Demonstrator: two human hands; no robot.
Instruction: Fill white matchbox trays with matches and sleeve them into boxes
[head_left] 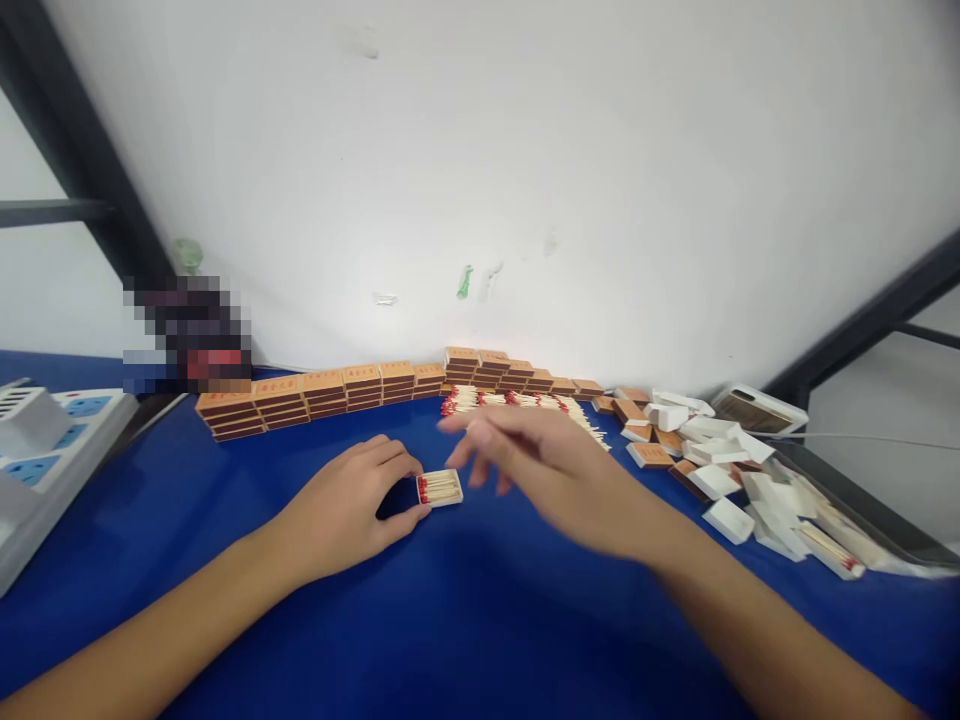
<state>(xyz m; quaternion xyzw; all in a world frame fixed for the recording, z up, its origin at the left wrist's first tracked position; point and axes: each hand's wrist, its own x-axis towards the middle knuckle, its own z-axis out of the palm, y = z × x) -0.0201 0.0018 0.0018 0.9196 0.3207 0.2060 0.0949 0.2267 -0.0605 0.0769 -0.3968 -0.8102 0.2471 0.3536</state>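
A small open matchbox tray (440, 487) with red-tipped matches lies on the blue table (465, 610). My left hand (352, 505) rests beside it, thumb and fingers pinching its left end. My right hand (540, 465) hovers just right of the tray, blurred by motion, fingers stretched out and apart with nothing visible in them. Behind it lies a pile of loose matches (525, 405).
Stacks of brown matchboxes (330, 392) line the wall at the back. Several white inner trays and brown sleeves (712, 455) are heaped at right, next to a phone (757, 410). A white power strip (45, 450) sits at far left.
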